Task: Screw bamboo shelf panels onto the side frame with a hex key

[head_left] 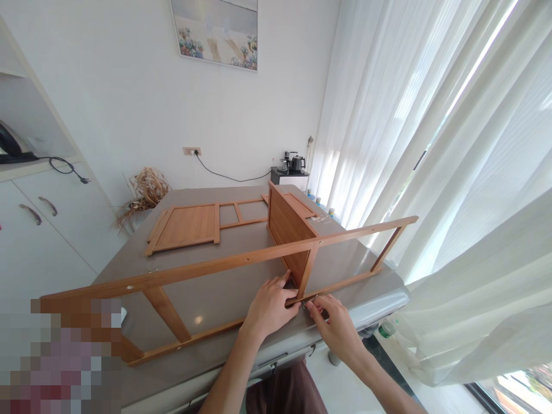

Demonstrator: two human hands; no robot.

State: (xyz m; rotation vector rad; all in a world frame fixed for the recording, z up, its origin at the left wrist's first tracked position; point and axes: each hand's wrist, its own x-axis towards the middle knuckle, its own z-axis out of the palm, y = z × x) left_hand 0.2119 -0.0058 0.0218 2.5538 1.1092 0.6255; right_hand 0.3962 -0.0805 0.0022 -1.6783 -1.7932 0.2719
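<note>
Left hand (272, 306) grips a wooden frame (215, 264) standing on the counter (142, 322), where a panel (297, 233) meets it; right hand (331, 323), fingers pinched, works at the frame's lower rail, just beside.

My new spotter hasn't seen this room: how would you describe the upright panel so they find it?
On the big gray table, find the long wooden frame along the near edge. The upright panel runs back from its crossbar by the left hand. It stands on edge; the panel off to its left lies flat.
</note>
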